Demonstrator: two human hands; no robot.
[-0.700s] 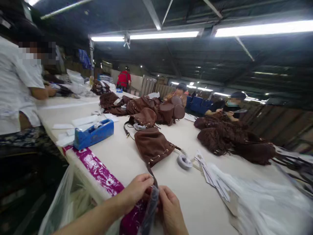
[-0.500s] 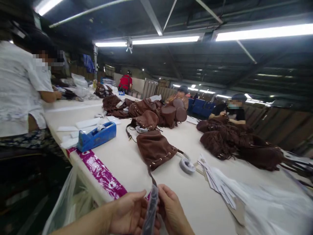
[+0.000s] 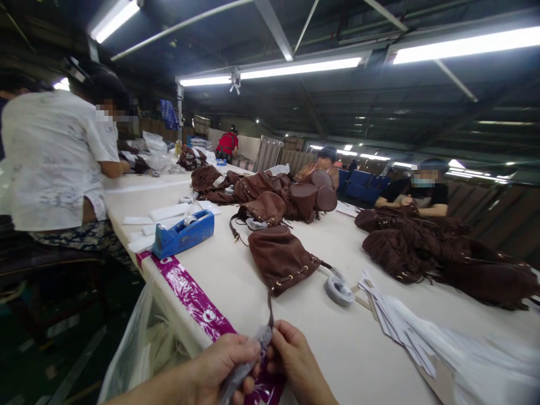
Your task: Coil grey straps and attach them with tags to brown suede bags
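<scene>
left hand, right hand pinch wrapped strap | wrap, maybe plastic, now tilted

A blue tape holder sits on the pale tabletop, with flat white slips just behind it. A shiny purple strip runs along the near edge of the tabletop, and a clear plastic bag hangs below that edge. A gray roll of tape lies near a fanned stack of white paper sheets. Farther back is a pile of brown bags. To the right lies a heap of darker fringed bags, and a person in a dark top sits behind it. A person in a white shirt stands at the left. Far off stands a person in red. Long lights glow overhead.
</scene>
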